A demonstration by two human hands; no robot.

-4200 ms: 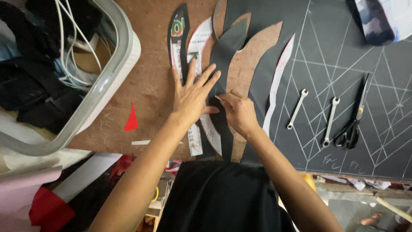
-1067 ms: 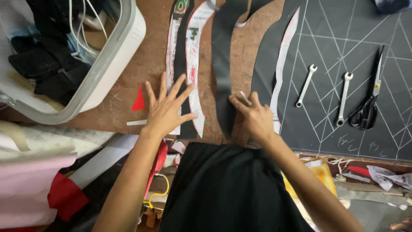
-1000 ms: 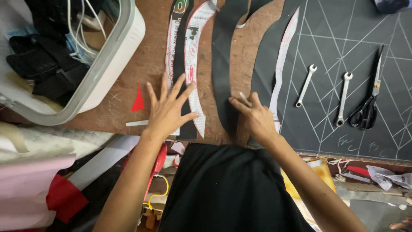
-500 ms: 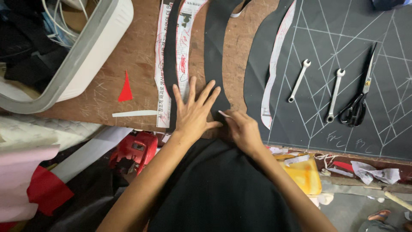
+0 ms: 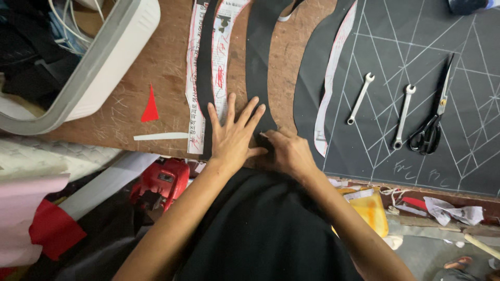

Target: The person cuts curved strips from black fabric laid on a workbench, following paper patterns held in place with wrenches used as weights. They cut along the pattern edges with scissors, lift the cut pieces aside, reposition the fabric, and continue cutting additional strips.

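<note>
My left hand lies flat with its fingers spread on the wooden table, over the lower ends of a newspaper pattern strip and a long curved black strip. My right hand is curled beside it, pressing on the near end of that black strip at the table's front edge; I cannot tell whether its fingers pinch anything. A second black strip and another newspaper strip lie just to the left.
A large black sheet with chalk lines covers the right side, carrying two wrenches, black scissors and a paper strip. A white-rimmed bin stands at the left. A red scrap lies near it.
My left hand moved right, from the newspaper strips onto the black strip, and now sits against my right hand. The view shifted nearer to the table's front edge.
</note>
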